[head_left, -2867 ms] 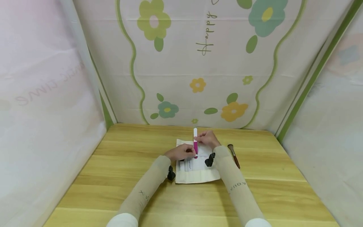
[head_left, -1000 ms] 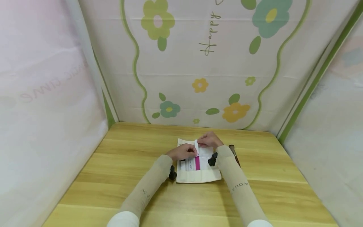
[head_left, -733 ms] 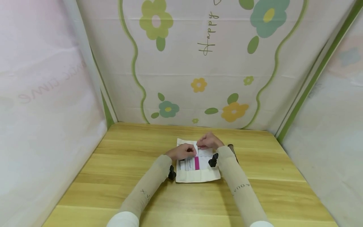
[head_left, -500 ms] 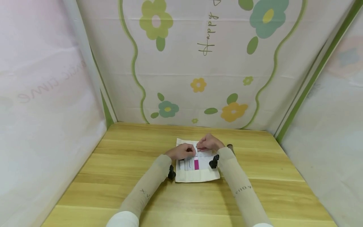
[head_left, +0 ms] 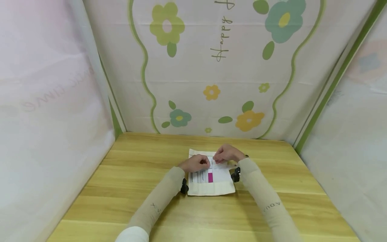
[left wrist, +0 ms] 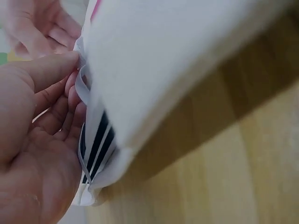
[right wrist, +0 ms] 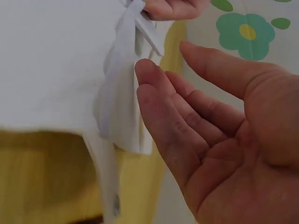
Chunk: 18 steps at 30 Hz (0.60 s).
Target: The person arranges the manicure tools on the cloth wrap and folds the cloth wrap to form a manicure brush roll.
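A cream cloth pouch (head_left: 211, 189) with pockets lies unfolded on the table. A flat stick (head_left: 210, 177), white with a magenta part, sits in its pocket; the magenta shows through the pocket front, and the white end (right wrist: 150, 37) sticks out above the edge. My left hand (head_left: 195, 163) pinches the pale pocket edge (left wrist: 82, 86) between thumb and fingers. Just right of the stick, my right hand (head_left: 228, 153) holds nothing. In the right wrist view its thumb stands apart from the loosely bent fingers (right wrist: 161, 112).
A brush (head_left: 247, 156) lies right of the pouch, mostly hidden behind the right forearm. Dark-striped contents (left wrist: 98, 144) show in the pouch's left pocket. The wooden table (head_left: 145, 168) meets a flower-printed cloth wall (head_left: 193, 67) at the back.
The stick has slid down into the pocket, its magenta part now behind the pocket front. My right hand has let go of it and moved right. The left hand has stayed at the pocket edge.
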Tool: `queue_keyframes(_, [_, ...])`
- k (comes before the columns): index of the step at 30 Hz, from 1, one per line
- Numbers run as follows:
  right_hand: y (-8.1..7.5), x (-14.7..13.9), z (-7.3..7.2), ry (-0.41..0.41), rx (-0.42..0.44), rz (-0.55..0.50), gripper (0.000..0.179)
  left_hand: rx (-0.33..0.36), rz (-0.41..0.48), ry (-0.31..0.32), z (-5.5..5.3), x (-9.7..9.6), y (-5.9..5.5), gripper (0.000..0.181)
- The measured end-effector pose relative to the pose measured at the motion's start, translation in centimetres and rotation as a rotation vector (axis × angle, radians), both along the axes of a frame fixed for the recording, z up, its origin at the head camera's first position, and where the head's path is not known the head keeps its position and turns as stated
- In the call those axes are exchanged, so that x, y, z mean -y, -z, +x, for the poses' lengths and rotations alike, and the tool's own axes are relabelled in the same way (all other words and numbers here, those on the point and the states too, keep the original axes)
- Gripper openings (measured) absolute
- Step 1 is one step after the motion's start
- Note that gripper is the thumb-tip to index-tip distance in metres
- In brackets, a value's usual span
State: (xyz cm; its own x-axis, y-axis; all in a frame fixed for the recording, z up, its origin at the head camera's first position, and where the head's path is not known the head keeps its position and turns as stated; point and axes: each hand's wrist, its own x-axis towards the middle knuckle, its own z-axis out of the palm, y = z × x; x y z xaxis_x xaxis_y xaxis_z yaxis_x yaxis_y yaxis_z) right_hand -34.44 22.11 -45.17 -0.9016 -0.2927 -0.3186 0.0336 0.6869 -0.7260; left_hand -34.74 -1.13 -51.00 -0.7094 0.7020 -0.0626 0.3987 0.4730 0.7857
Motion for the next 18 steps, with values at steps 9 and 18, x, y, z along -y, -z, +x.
queue_keyframes(9, [-2.9, -5.0, 2.5, -0.115, -0.235, 0.240, 0.022, -0.009, -0.063, -0.025, 0.0, -0.2, -1.0, 0.012])
queue_keyframes(18, [0.1, -7.8, 4.0, -0.072, -0.363, 0.362, 0.030, -0.063, -0.117, 0.010, 0.5, -1.8, -2.0, 0.008])
